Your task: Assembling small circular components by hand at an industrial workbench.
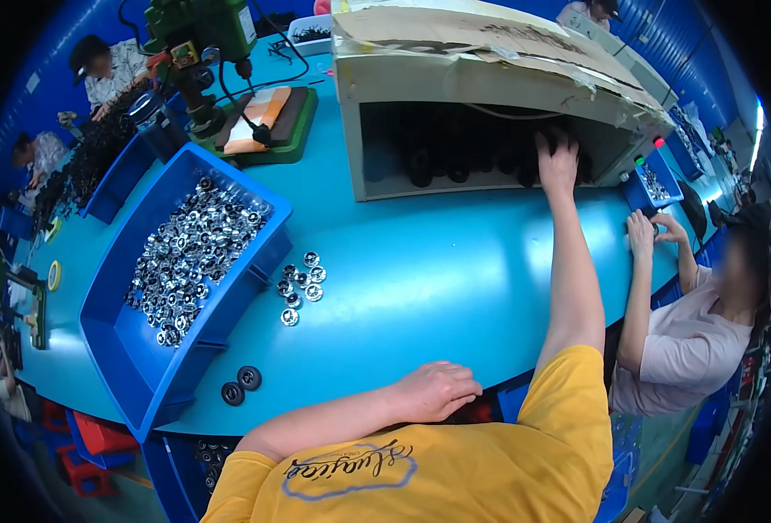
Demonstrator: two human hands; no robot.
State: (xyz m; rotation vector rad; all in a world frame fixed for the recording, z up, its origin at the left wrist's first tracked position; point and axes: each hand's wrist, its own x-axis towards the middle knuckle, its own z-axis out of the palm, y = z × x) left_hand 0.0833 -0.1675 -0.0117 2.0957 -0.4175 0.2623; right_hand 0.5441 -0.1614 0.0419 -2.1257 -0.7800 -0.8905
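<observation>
Right hand (558,161) reaches into a cardboard box (490,78) on the teal table (438,279), fingers spread over black round parts (442,161); grasp unclear. Parts prob. stiff, light; grip by rim. Left hand (436,390) rests curled, empty, at table edge.

Open teal table (455,279) is lying free ahead of you; blue bin (132,349) is blocking left, cardboard box (490,78) is walling off the far side.

teal table (420,288) carries blue bin (141,349), cardboard box (455,78), silver rings (302,283), two black discs (241,385).
</observation>
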